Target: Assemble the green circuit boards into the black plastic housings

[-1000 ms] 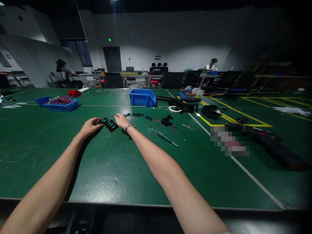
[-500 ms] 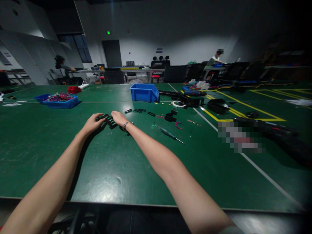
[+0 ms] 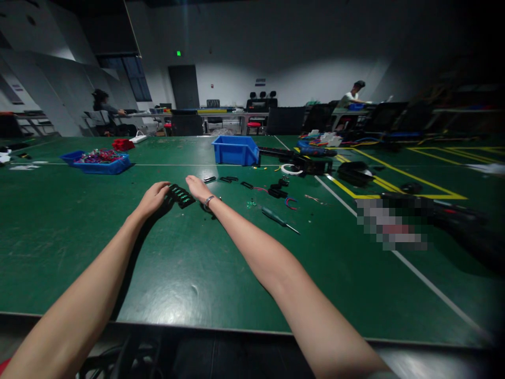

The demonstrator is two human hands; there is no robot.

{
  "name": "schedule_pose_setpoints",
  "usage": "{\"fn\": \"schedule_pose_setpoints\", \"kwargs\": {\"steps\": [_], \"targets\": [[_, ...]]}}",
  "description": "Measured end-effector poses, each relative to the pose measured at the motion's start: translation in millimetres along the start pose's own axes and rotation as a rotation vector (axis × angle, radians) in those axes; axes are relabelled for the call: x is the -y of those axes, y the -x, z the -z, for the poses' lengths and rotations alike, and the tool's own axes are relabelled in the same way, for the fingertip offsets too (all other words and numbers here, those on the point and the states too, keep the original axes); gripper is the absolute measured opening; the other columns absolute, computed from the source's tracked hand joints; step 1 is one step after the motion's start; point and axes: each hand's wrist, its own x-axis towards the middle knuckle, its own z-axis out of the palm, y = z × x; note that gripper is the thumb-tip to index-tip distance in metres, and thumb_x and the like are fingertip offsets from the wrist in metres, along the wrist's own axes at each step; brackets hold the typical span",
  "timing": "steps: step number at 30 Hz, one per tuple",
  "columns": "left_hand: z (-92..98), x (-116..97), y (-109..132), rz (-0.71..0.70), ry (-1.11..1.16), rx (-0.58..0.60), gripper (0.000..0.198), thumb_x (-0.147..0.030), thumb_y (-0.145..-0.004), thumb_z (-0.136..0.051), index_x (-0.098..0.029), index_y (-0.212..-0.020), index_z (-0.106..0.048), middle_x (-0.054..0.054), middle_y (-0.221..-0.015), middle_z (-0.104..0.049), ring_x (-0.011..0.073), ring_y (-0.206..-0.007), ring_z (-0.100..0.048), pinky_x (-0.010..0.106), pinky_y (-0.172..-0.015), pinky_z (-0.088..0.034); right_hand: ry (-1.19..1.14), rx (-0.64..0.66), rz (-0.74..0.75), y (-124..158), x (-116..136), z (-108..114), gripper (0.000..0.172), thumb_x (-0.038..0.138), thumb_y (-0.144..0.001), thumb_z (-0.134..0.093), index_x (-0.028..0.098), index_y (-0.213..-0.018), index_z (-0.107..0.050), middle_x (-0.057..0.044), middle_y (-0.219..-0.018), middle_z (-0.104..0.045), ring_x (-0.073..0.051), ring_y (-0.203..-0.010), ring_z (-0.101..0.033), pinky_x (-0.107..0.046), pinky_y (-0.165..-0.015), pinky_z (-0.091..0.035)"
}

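Observation:
A black slotted strip [image 3: 180,195] with a row of small green pieces lies tilted over the green table. My left hand [image 3: 155,199] is closed on its left end. My right hand [image 3: 198,189], with a bracelet at the wrist, is just beyond the strip's right side, apart from it. Its fingers are drawn together, and whatever is in them is hidden. Close by on the table are a small silvery-black part [image 3: 209,179] and several black oval frames [image 3: 247,185]. A screwdriver [image 3: 276,217] rests to the right, near some tiny green pieces [image 3: 251,202].
An open blue bin [image 3: 235,151] stands ahead. At left is a blue tray [image 3: 103,167] of tangled coloured wires. Black parts with wires [image 3: 278,190], a white ring [image 3: 291,169] and a power tool [image 3: 445,210] lie on the right. Two people sit at far tables.
My right hand has moved off the strip, slightly up and right. My left hand still holds it. The whole view has shifted a little.

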Motion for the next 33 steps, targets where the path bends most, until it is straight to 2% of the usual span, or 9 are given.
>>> {"fn": "schedule_pose_setpoints", "kwargs": {"steps": [3,5,8,9,10,12,17,23,33], "targets": [[-1.9,1.7,-4.8,0.053,0.041,-0.009,0.053,-0.048,-0.092,-0.041,-0.016,-0.128,-0.063,0.011,-0.132,-0.064,0.0279,-0.124,-0.056,0.041,-0.112,-0.038,0.076,0.01,-0.031,2.4,4.9,15.5,0.031,0.021,-0.099,-0.042,0.012,-0.111,-0.069,-0.013,-0.119,-0.071,-0.019,-0.11,-0.064,-0.026,-0.095,-0.046],[-3.6,3.1,-9.9,0.076,0.059,-0.023,0.053,-0.047,-0.092,-0.041,-0.015,-0.127,-0.064,0.011,-0.13,-0.065,0.0287,-0.122,-0.057,0.041,-0.111,-0.039,0.117,0.056,-0.04,9.2,9.2,26.5,0.025,0.021,-0.093,-0.05,0.012,-0.096,-0.073,-0.013,-0.104,-0.076,-0.021,-0.097,-0.069,-0.026,-0.088,-0.049],[-5.8,4.3,-17.1,0.096,0.085,-0.041,0.052,-0.045,-0.091,-0.04,-0.014,-0.124,-0.066,0.011,-0.128,-0.067,0.029,-0.121,-0.059,0.041,-0.109,-0.041,0.188,0.235,-0.049,29.3,17.2,36.9,0.02,0.019,-0.083,-0.06,0.014,-0.068,-0.072,-0.009,-0.069,-0.074,-0.02,-0.068,-0.07,-0.024,-0.069,-0.051],[-6.3,4.4,-18.6,0.099,0.096,-0.042,0.052,-0.045,-0.091,-0.04,-0.014,-0.123,-0.066,0.011,-0.127,-0.067,0.0288,-0.121,-0.059,0.04,-0.109,-0.041,0.281,0.358,-0.026,37.5,20.1,37.7,0.019,0.018,-0.081,-0.06,0.015,-0.068,-0.072,-0.008,-0.068,-0.074,-0.02,-0.067,-0.07,-0.024,-0.066,-0.05],[-6.6,4.4,-19.6,0.101,0.107,-0.04,0.052,-0.044,-0.09,-0.041,-0.014,-0.123,-0.067,0.011,-0.126,-0.068,0.0282,-0.121,-0.059,0.039,-0.109,-0.041,0.372,0.42,0.004,45.8,22.8,37.3,0.015,0.017,-0.08,-0.061,0.015,-0.071,-0.073,-0.008,-0.071,-0.075,-0.02,-0.069,-0.071,-0.023,-0.065,-0.05],[-6.7,4.3,-20.0,0.1,0.13,-0.031,0.051,-0.043,-0.089,-0.041,-0.014,-0.122,-0.067,0.009,-0.124,-0.069,0.027,-0.12,-0.059,0.037,-0.109,-0.042,0.422,0.419,0.013,60.1,27.6,33.6,0.011,0.015,-0.076,-0.064,0.015,-0.081,-0.075,-0.011,-0.082,-0.077,-0.023,-0.078,-0.073,-0.024,-0.066,-0.05],[-5.9,4.8,-18.4,0.099,0.169,-0.013,0.049,-0.039,-0.086,-0.042,-0.015,-0.12,-0.069,0.007,-0.124,-0.07,0.0257,-0.12,-0.06,0.034,-0.109,-0.042,0.473,0.349,-0.022,73.3,30.6,22.4,0.027,0.019,-0.079,-0.064,0.013,-0.105,-0.072,-0.019,-0.107,-0.075,-0.031,-0.096,-0.073,-0.029,-0.07,-0.053],[-4.8,5.5,-18.4,0.105,0.18,-0.031,0.047,-0.039,-0.085,-0.044,-0.016,-0.116,-0.07,0.008,-0.124,-0.07,0.0265,-0.121,-0.059,0.037,-0.111,-0.04,0.494,0.298,-0.039,74.3,27.6,19.0,0.027,0.021,-0.084,-0.059,0.014,-0.108,-0.071,-0.019,-0.111,-0.074,-0.03,-0.1,-0.072,-0.031,-0.076,-0.055],[1.3,-0.3,-12.3,0.134,0.205,-0.038,0.046,-0.041,-0.085,-0.047,-0.016,-0.115,-0.07,0.007,-0.122,-0.07,0.0267,-0.117,-0.061,0.034,-0.109,-0.041,0.505,0.242,-0.057,78.3,27.8,15.1,0.026,0.024,-0.087,-0.054,0.016,-0.107,-0.07,-0.017,-0.112,-0.073,-0.031,-0.101,-0.072,-0.035,-0.078,-0.055]]}}
